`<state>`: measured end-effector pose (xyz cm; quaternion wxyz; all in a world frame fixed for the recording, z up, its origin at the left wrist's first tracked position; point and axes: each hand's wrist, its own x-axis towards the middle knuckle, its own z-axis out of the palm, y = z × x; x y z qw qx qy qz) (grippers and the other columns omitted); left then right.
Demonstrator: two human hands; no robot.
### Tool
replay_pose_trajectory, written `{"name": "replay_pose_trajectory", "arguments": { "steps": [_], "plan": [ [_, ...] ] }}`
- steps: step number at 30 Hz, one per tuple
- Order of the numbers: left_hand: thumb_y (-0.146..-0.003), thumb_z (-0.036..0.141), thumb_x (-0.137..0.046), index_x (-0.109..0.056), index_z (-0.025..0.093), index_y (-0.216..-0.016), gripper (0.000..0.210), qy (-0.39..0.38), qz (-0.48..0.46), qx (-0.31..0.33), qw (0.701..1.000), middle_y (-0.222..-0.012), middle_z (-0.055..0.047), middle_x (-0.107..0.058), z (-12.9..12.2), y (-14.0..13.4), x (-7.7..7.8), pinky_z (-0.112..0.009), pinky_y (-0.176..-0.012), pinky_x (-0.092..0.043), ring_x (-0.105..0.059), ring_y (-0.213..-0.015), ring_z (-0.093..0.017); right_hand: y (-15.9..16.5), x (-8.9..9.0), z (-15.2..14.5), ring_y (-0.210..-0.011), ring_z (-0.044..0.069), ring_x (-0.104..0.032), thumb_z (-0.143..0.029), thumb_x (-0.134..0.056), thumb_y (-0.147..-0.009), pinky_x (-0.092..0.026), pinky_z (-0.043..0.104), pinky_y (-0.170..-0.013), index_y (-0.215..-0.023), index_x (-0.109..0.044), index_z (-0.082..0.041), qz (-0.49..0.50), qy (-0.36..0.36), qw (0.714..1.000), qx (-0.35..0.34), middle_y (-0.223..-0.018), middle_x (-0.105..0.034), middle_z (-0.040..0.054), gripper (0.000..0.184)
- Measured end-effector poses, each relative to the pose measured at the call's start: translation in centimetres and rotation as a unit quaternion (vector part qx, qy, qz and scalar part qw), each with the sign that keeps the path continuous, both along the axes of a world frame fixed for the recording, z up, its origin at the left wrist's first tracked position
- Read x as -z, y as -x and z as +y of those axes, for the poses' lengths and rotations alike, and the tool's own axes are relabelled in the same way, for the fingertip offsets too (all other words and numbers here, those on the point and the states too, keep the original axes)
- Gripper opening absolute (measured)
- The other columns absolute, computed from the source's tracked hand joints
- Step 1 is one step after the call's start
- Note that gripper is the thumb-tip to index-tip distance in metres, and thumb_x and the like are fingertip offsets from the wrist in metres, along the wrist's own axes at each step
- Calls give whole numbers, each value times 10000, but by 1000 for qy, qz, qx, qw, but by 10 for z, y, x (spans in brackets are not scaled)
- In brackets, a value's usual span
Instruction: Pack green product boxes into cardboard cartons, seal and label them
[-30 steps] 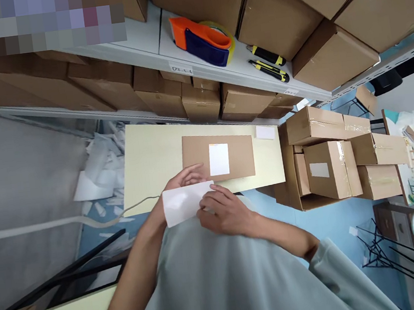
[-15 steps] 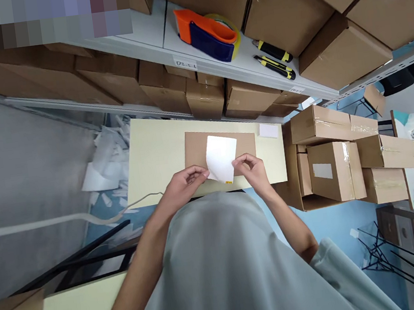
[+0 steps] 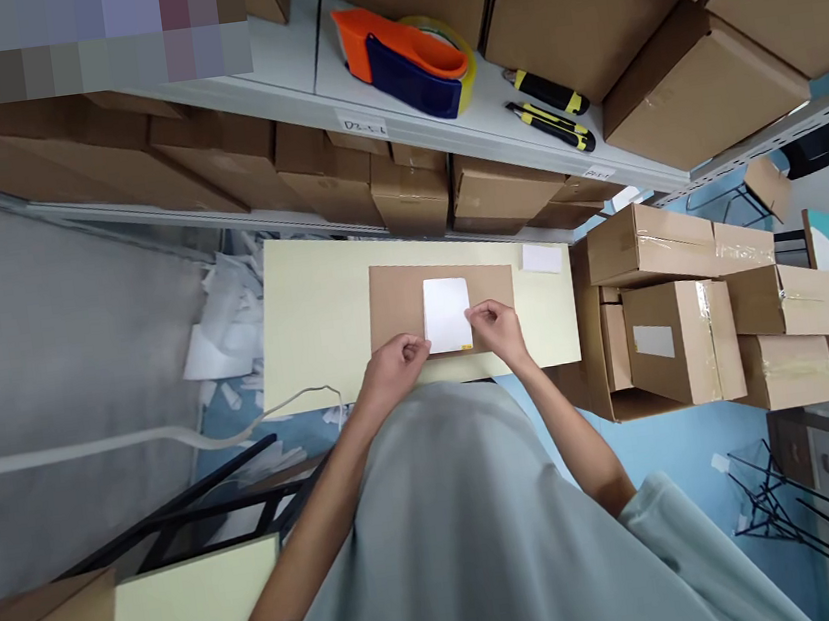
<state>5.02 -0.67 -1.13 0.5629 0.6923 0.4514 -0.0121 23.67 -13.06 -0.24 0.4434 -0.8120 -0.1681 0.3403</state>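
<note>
A white label (image 3: 447, 311) with rounded corners and a small yellow mark at its lower right edge is over a flat brown cardboard piece (image 3: 394, 298). Whether it touches the cardboard all over, I cannot tell. My left hand (image 3: 395, 369) pinches the label's lower left corner between thumb and finger. On the opposite side, my right hand (image 3: 498, 328) grips its right edge with closed fingertips. The cardboard lies on a pale yellow table (image 3: 315, 303), and a small stack of white paper (image 3: 542, 258) rests at the table's right end.
Above the table runs a shelf (image 3: 323, 55) with a tape dispenser (image 3: 406, 60), two box cutters (image 3: 550, 112) and cardboard boxes. More boxes (image 3: 660, 341) are stacked to the right. Paper scraps (image 3: 224, 324) and a grey cable (image 3: 196, 441) are at the left.
The label was tilted and is now straighter and lower over the cardboard. Both hands have shifted slightly with it, still pinching its edges.
</note>
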Motion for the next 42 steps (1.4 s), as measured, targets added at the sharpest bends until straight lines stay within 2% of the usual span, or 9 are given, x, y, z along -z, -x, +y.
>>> {"name": "replay_pose_trajectory", "arguments": {
  "steps": [6,13,19,26,36,42],
  "plan": [
    [-856,517,-621,-712,251,-848,282,-25,44,-5,999,-936,-91,-836,3,-9,17,-371,-865,-555,-750,-914,-283,-3,18,14,-924,235,-755,-349,-716,-985,-561,344,-924,-839,-732,-235,-71,94,992,-55,-932,-823,61,186],
    [-949,425,-587,-792,229,-926,284,-61,121,30,990,-1040,-95,-865,4,-18,22,-346,-888,-561,-792,-1016,-286,-6,26,18,-910,210,-756,-330,-698,-1030,-551,296,-913,-892,-769,-230,-109,146,979,-88,-919,-821,32,185],
    [-995,377,-575,-849,230,-983,311,-94,178,87,976,-1073,-83,-878,6,-26,18,-330,-881,-567,-807,-1050,-289,-9,27,24,-917,198,-774,-300,-710,-1037,-549,267,-877,-895,-772,-239,-117,181,971,-104,-938,-833,18,167],
    [-1009,357,-546,-882,230,-993,360,-121,191,137,964,-1111,-110,-883,9,-31,17,-368,-895,-586,-813,-1077,-325,-11,26,32,-1007,213,-798,-260,-702,-1042,-555,276,-938,-894,-764,-243,-136,232,953,-137,-988,-857,34,162],
    [-1000,358,-541,-909,225,-1070,397,-165,208,154,952,-1148,-155,-879,5,-34,20,-441,-940,-619,-816,-1108,-377,-16,14,38,-1118,259,-816,-258,-681,-1047,-571,306,-979,-936,-789,-247,-144,279,932,-182,-1119,-882,58,155],
    [-964,344,-567,-898,244,-991,347,-169,206,167,949,-1134,-150,-878,7,-31,24,-445,-925,-615,-808,-1103,-379,-23,15,37,-1113,272,-808,-275,-694,-1047,-575,321,-974,-919,-787,-245,-164,288,918,-218,-1096,-880,75,161]
  ]
}}
